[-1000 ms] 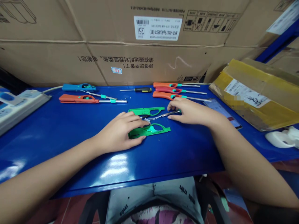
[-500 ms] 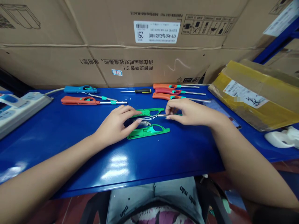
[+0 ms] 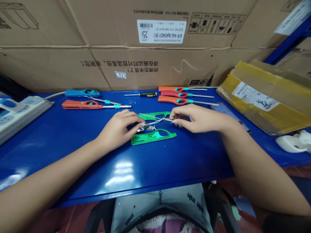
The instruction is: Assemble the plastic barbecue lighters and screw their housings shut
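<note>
Two green lighter shell halves, an upper one [image 3: 150, 116] and a lower one [image 3: 155, 137], lie in front of me. My left hand [image 3: 122, 127] has its thumb and fingers closed at a small dark part with a clear and metal end [image 3: 149, 128], between the shells. Thin white wires [image 3: 153, 122] run from there toward my right. With thumb and forefinger, my right hand [image 3: 188, 118] pinches a thin metal tube [image 3: 166, 119] that slants over the upper shell. The tube's far part is hidden by my fingers.
Behind lie a screwdriver [image 3: 148, 94], a blue lighter [image 3: 81, 93], an orange lighter [image 3: 81, 104] and several red-orange lighters [image 3: 172, 94]. A power strip [image 3: 25, 108] is at left. A phone [image 3: 230, 115] and taped carton [image 3: 264, 97] sit at right; a large cardboard box [image 3: 121, 55] stands behind.
My left fingers have drawn back slightly to the left, and a loop of white wire now shows beside them. The metal tube in my right hand has tilted, its left end higher.
</note>
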`<state>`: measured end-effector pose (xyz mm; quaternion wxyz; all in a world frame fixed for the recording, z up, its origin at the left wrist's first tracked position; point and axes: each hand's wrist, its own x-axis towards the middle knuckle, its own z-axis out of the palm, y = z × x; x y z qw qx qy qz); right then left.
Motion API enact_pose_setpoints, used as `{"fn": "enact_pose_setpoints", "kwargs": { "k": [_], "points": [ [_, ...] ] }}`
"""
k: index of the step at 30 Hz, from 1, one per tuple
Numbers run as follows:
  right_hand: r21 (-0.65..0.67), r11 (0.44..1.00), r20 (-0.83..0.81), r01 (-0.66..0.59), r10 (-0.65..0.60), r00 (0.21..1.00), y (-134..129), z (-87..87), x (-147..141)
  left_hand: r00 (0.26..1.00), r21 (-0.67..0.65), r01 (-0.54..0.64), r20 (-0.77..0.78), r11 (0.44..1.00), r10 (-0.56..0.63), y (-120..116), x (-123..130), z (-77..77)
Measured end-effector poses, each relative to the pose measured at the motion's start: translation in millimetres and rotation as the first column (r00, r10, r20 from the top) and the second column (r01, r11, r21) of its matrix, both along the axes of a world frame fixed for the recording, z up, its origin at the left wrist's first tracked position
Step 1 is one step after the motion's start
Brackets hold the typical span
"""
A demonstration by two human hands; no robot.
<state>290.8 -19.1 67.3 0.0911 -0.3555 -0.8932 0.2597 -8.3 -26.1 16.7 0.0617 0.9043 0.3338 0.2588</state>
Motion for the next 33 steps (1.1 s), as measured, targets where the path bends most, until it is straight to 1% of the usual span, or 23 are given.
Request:
{"fn": "enact_pose_setpoints", "kwargs": {
  "k": [2,5,8,12,19,22,26,29,33],
  "points": [
    [-0.002,1.000,0.006,0.003,-0.003,1.000,0,-0.6,0,0.999,0.008,-0.034,0.019,0.999,0.034,-1,1,0.3],
    [-0.003,1.000,0.011,0.012,-0.012,1.000,1,-0.9,1,0.998,-0.016,-0.057,0.028,0.998,0.057,-4,2,0.9],
    [0.004,1.000,0.009,0.016,-0.016,1.000,1,-0.1,2,0.998,-0.047,-0.045,0.034,0.998,0.047,-6,3,2.7],
    [0.037,0.999,-0.033,0.037,-0.035,0.999,0,1.5,2,0.998,-0.057,-0.030,0.049,0.998,0.032,-8,4,4.1],
    [-0.027,0.999,-0.016,0.034,-0.034,0.999,1,2.1,3,0.999,-0.082,-0.019,0.025,0.996,0.021,-5,2,2.5],
    [-0.087,0.996,0.056,0.029,-0.025,0.998,0,2.5,4,1.000,-0.112,0.001,0.026,0.994,0.002,-5,3,3.5],
    [-0.240,0.971,0.189,0.004,0.043,0.981,-2,3.0,7,0.998,-0.162,0.053,0.029,0.985,-0.049,-8,4,3.8],
    [-0.295,0.955,0.220,-0.022,0.091,0.971,-2,4.0,8,0.996,-0.211,0.088,0.039,0.973,-0.082,-12,5,4.3],
    [-0.337,0.942,0.228,-0.001,0.083,0.970,-2,6.0,9,0.991,-0.231,0.134,0.014,0.964,-0.135,-16,6,7.6]
  ]
}}
